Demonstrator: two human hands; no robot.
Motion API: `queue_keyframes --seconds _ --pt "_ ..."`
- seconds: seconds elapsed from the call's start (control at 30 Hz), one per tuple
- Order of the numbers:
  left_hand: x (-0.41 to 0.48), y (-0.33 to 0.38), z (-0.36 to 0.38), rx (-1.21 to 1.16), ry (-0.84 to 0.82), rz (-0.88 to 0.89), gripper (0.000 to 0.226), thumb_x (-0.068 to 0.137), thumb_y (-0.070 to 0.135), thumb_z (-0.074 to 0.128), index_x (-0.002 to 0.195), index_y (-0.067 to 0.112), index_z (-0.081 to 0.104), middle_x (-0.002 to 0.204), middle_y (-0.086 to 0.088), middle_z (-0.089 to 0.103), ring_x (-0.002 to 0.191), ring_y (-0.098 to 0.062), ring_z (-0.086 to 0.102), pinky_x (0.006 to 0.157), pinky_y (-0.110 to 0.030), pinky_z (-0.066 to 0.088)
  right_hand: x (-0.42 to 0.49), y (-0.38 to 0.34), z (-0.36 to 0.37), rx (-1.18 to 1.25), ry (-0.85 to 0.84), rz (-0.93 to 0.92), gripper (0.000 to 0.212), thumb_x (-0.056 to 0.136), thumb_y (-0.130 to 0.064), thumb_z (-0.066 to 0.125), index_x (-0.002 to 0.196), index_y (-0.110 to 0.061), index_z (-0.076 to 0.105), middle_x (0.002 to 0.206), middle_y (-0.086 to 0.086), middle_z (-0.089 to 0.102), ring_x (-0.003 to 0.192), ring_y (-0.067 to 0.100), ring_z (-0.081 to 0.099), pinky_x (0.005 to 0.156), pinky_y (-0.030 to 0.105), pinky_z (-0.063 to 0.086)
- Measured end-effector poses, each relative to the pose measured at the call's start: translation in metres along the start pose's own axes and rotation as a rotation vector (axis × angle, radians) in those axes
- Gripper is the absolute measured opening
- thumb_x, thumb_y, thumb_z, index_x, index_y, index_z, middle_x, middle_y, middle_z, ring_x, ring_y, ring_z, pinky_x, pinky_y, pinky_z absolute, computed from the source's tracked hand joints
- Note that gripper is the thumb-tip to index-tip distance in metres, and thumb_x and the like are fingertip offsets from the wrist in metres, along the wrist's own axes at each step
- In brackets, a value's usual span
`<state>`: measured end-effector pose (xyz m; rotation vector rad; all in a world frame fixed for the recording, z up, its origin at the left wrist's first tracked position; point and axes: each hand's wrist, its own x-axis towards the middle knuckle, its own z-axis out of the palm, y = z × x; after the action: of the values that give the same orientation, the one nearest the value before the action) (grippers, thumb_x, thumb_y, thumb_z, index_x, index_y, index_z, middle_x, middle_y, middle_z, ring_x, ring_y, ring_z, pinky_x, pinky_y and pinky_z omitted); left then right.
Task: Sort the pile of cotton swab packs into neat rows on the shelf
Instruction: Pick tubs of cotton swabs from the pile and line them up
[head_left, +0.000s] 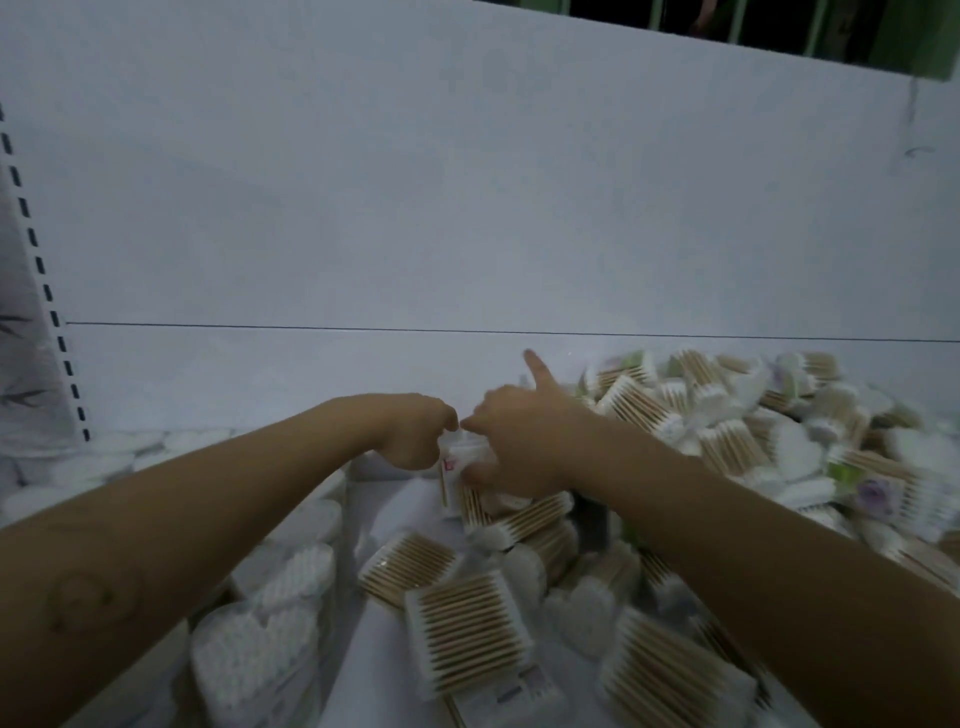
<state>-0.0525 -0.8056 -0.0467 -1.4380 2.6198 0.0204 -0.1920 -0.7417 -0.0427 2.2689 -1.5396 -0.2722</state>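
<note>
One cotton swab pack (460, 470), clear plastic with wooden sticks and a red mark on its label, is held between two hands over the middle of the shelf (384, 499), at the left edge of the pile. The left hand (415, 431) has its grip curled tight, pinching the pack's top corner. The right hand (519, 447) pinches the pack's other side between thumb and curled fingers, its index finger sticking straight out towards the back panel (467, 182). The pile of swab packs (727, 447) fills the shelf's right side to the front edge, too many and too blurred to count. Along the left edge lie heart-shaped swab packs (260, 649), three plain near the front corner, more blurred behind. The shelf and back panel are white, and one thin dark seam crosses the panel. One slotted upright (47, 291) stands at the left edge. Green bars (821, 26) show against darkness above.
</note>
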Motion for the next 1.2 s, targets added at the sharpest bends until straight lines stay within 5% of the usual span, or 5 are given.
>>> queue_keyframes --seconds 0.33,0.57,0.73,1.03,1.2 --pt "0.0 -0.005 -0.007 -0.398 -0.037 0.124 0.022 0.087 0.0 0.059 0.102 0.015 0.065 0.108 -0.001 0.069 0.103 -0.016 0.063 0.097 -0.033 0.051 0.0 0.02 -0.001 0.08 -0.288 -0.001 0.066 0.082 -0.06 0.056 0.136 -0.023 0.05 0.138 0.003 0.049 0.137 0.024 0.032 0.112 0.052 0.025" --pt "0.014 -0.013 -0.004 -0.34 -0.12 0.046 0.018 0.095 0.015 0.052 0.111 0.013 0.06 0.086 0.005 0.076 0.086 -0.01 0.071 0.089 -0.031 0.049 -0.009 0.028 0.004 0.045 -0.385 -0.083 0.057 0.086 -0.036 0.058 0.141 -0.033 0.046 0.159 -0.004 0.025 0.149 0.013 -0.006 0.116 0.059 -0.006" --pt "0.038 -0.011 0.005 0.008 0.176 0.003 0.029 0.091 0.013 0.05 0.118 0.023 0.056 0.117 0.0 0.057 0.096 -0.018 0.051 0.084 -0.03 0.045 -0.011 0.03 0.007 0.064 -0.375 -0.088 0.073 0.082 -0.031 0.06 0.149 -0.035 0.032 0.16 -0.004 0.023 0.149 0.012 -0.007 0.118 0.057 -0.004" --pt "0.062 0.002 0.025 0.142 0.058 0.044 0.041 0.083 0.042 0.07 0.11 0.012 0.065 0.109 -0.007 0.063 0.096 -0.025 0.06 0.082 -0.035 0.051 -0.016 0.035 0.012 0.128 -0.277 -0.117 0.074 0.08 -0.05 0.067 0.146 -0.036 0.037 0.154 -0.01 0.034 0.15 0.013 0.004 0.118 0.056 0.007" --pt "0.049 -0.001 0.022 0.184 0.179 0.002 0.029 0.085 0.033 0.066 0.108 0.016 0.06 0.107 -0.003 0.061 0.088 -0.021 0.058 0.076 -0.032 0.051 -0.021 0.031 0.004 0.33 -0.156 -0.063 0.068 0.08 -0.061 0.065 0.14 -0.034 0.049 0.141 -0.006 0.051 0.13 0.017 0.045 0.109 0.039 0.037"
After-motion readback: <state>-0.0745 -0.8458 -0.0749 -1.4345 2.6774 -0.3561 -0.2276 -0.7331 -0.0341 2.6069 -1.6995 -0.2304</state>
